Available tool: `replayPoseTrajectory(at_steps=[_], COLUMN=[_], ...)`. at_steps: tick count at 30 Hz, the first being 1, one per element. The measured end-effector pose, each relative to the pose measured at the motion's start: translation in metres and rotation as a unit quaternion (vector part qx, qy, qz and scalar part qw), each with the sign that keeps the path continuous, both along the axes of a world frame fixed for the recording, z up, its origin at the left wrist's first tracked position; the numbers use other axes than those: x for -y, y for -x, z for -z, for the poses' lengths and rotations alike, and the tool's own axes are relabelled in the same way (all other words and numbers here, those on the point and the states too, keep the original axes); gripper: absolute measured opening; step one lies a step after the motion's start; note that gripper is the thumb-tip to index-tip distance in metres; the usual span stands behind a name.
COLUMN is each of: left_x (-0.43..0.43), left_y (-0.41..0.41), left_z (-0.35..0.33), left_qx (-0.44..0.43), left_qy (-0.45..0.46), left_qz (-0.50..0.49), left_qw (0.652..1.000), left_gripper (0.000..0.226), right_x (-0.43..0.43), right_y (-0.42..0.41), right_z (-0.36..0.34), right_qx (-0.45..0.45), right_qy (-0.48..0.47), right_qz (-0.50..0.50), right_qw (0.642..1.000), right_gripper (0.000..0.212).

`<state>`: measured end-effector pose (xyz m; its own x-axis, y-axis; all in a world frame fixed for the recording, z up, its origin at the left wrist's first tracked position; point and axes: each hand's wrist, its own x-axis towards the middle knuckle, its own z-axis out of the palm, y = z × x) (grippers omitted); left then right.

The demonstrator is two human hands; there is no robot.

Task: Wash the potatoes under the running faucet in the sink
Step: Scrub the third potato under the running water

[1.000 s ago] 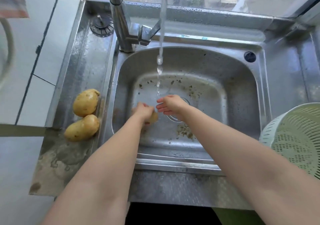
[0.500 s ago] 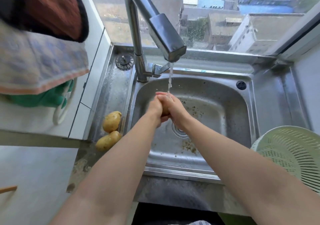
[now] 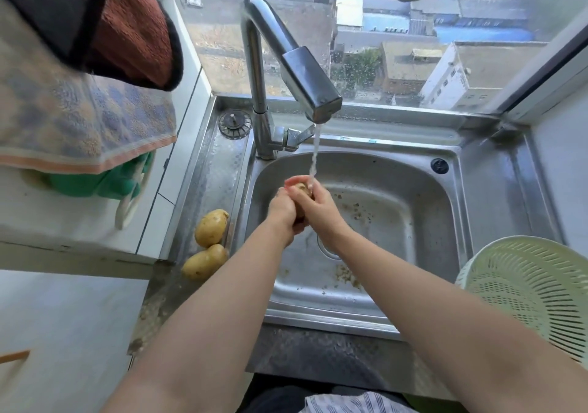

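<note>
Far left of the hands, cloths (image 3: 79,110) hang over a white ledge. Closer in, on the steel tabletop (image 3: 203,170) just left of the sink (image 3: 413,196), lie two loose potatoes, the rear potato (image 3: 211,227) and the front potato (image 3: 204,261), end to end and touching or nearly so. The long axis of each slants toward the sink. They lie left of the left hand (image 3: 281,210) and a little nearer the body, so the left arm has the shorter reach to them. Beyond the hands rises the faucet (image 3: 305,78), and its stream (image 3: 315,158) falls onto the far tip of the held potato (image 3: 302,189). The left hand curls round that potato's left side and the right hand (image 3: 319,205) wraps its right side, so both grip it above the sink floor. Its long axis seems to run away from the body, far end raised under the water, though fingers hide most of it. The step looks like rubbing, and the next move probably calls for turning the potato so its near end meets the stream. Under the wrists sits the drain (image 3: 324,248), with dirt specks around it. Far right of the right hand stands a colander (image 3: 525,291), likely meant for the washed potatoes.
</note>
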<state>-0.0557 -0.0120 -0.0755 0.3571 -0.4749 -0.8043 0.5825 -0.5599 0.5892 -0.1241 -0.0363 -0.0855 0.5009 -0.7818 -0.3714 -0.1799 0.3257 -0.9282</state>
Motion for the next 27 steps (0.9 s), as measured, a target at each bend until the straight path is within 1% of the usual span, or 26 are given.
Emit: replayPoseTrajectory(at_steps=[1, 3, 4, 5, 6, 8, 9, 11, 13, 15, 16, 17, 18, 20, 21, 23, 24, 25, 26, 27], left_x=[-0.002, -0.001, 0.001, 0.002, 0.003, 0.002, 0.000, -0.003, -0.005, -0.006, -0.006, -0.006, -0.007, -0.005, -0.004, -0.004, -0.004, -0.004, -0.005, -0.004], left_y=[0.003, 0.014, 0.018, 0.020, 0.019, 0.012, 0.009, 0.009, 0.014, 0.017, 0.018, 0.018, 0.017, 0.013, 0.011, 0.008, 0.008, 0.009, 0.012, 0.016], left_z=[-0.003, -0.007, -0.009, -0.011, -0.012, -0.014, -0.015, -0.014, -0.012, -0.007, -0.004, -0.002, -0.001, -0.003, -0.004, -0.005, -0.006, -0.006, -0.007, -0.005], left_qx=[0.002, -0.007, -0.002, 0.017, 0.045, 0.091, 0.100, 0.094, 0.068, 0.061, 0.072, 0.085, 0.099, 0.103, 0.098, 0.095, 0.095, 0.099, 0.113, 0.137], left_qy=[0.008, 0.041, 0.054, 0.060, 0.058, 0.039, 0.030, 0.012, 0.001, 0.020, 0.037, 0.050, 0.054, 0.024, 0.008, -0.012, -0.017, -0.022, -0.023, -0.012], left_qz=[0.013, 0.041, 0.057, 0.073, 0.084, 0.089, 0.089, 0.095, 0.100, 0.108, 0.124, 0.137, 0.132, 0.084, 0.066, 0.063, 0.068, 0.076, 0.087, 0.098], left_qw=[1.000, 0.998, 0.997, 0.995, 0.994, 0.991, 0.990, 0.991, 0.993, 0.992, 0.989, 0.986, 0.985, 0.991, 0.993, 0.993, 0.993, 0.992, 0.989, 0.986], left_gripper=[0.031, 0.036, 0.037, 0.037, 0.037, 0.036, 0.038, 0.047, 0.060, 0.061, 0.058, 0.055, 0.054, 0.057, 0.058, 0.058, 0.057, 0.057, 0.058, 0.060], right_x=[0.004, 0.015, 0.021, 0.025, 0.025, 0.020, 0.017, 0.015, 0.018, 0.021, 0.022, 0.022, 0.022, 0.020, 0.019, 0.017, 0.017, 0.017, 0.019, 0.021], right_y=[-0.003, -0.009, -0.009, -0.007, -0.003, 0.007, 0.010, 0.010, 0.004, 0.001, 0.002, 0.003, 0.005, 0.009, 0.011, 0.016, 0.017, 0.016, 0.013, 0.009], right_z=[0.002, 0.002, 0.000, -0.002, -0.004, -0.008, -0.008, -0.008, -0.009, -0.011, -0.011, -0.011, -0.008, -0.001, 0.000, 0.003, 0.002, -0.001, -0.002, -0.005], right_qx=[-0.021, -0.084, -0.102, -0.096, -0.074, 0.000, 0.016, -0.015, -0.074, -0.119, -0.124, -0.110, -0.080, 0.013, 0.066, 0.128, 0.126, 0.105, 0.070, 0.030], right_qy=[0.001, -0.005, -0.015, -0.030, -0.045, -0.074, -0.075, -0.048, -0.047, -0.089, -0.110, -0.127, -0.135, -0.145, -0.159, -0.170, -0.159, -0.143, -0.129, -0.124], right_qz=[0.031, 0.121, 0.145, 0.144, 0.120, 0.039, 0.005, -0.014, 0.025, 0.082, 0.108, 0.121, 0.111, 0.054, 0.029, 0.004, 0.003, 0.010, 0.039, 0.081], right_qw=[0.999, 0.989, 0.984, 0.984, 0.989, 0.997, 0.997, 0.999, 0.996, 0.986, 0.980, 0.978, 0.981, 0.988, 0.985, 0.977, 0.979, 0.984, 0.988, 0.988], right_gripper=[0.015, 0.035, 0.041, 0.043, 0.040, 0.029, 0.025, 0.018, 0.028, 0.039, 0.043, 0.044, 0.042, 0.029, 0.024, 0.033, 0.033, 0.026, 0.015, 0.014])
